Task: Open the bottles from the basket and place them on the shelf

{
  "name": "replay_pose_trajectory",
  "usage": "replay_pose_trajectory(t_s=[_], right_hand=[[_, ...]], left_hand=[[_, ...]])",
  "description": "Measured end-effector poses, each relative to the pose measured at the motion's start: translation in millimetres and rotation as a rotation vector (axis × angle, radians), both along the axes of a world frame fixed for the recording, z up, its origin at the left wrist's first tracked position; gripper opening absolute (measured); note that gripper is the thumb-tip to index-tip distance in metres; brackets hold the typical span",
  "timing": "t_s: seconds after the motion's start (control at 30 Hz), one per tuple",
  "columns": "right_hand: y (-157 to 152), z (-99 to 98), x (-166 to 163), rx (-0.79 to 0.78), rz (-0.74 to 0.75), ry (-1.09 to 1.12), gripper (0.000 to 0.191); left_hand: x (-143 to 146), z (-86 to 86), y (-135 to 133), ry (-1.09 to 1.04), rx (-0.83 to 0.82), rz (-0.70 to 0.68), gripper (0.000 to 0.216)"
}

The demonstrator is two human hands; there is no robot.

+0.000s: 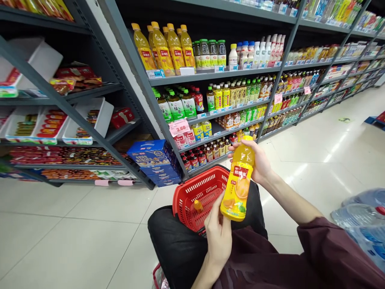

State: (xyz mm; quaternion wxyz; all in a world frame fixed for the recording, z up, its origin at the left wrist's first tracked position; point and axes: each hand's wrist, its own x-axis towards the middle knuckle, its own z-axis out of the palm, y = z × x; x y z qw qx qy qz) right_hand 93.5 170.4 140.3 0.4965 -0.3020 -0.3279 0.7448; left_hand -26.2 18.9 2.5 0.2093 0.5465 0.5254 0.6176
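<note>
I hold a yellow juice bottle (238, 182) with an orange-and-red label, tilted, in front of me with both hands. My right hand (259, 160) wraps round its upper part near the cap. My left hand (218, 233) supports the bottom from below. Just behind and below the bottle sits a red plastic shopping basket (192, 192), resting on my dark trouser leg (177, 241); a small orange-capped bottle (197, 206) lies inside it.
Grey metal shelves (210, 75) full of drink bottles run along the aisle to the right. More yellow juice bottles (164, 48) stand on the upper shelf. Blue cartons (153, 158) are stacked at the shelf foot. Packs of water bottles (367, 224) lie at right. White tiled floor (75, 233) spreads left.
</note>
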Motion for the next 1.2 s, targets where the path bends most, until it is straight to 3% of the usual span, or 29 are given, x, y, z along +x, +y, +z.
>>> replay_pose_trajectory(t_s=[0.2, 0.57, 0.67, 0.83, 1.0, 1.2], right_hand=[[0.2, 1.6, 2.6, -0.022, 0.03, 0.001, 0.034], [0.5, 3.2, 3.5, -0.035, 0.05, 0.012, 0.033], [-0.2, 4.4, 3.8, -0.032, 0.035, 0.024, 0.034], [1.4, 3.3, 4.3, 0.024, -0.034, 0.078, 0.033], [4.4, 0.7, 4.3, 0.023, -0.088, 0.086, 0.034], [-0.7, 1.9, 1.5, -0.005, -0.079, 0.08, 0.034]], left_hand=[[14.3, -17.2, -4.5, -0.126, -0.131, -0.086, 0.041], [13.9, -11.9, -4.4, 0.036, -0.143, -0.084, 0.044], [12.7, -8.8, -1.8, 0.169, -0.058, -0.032, 0.052], [10.6, 4.9, 3.5, 0.416, 0.229, 0.075, 0.068], [17.0, 17.0, 0.5, 0.454, 0.238, 0.079, 0.066], [15.2, 9.5, 4.3, 0.364, 0.25, 0.166, 0.067]])
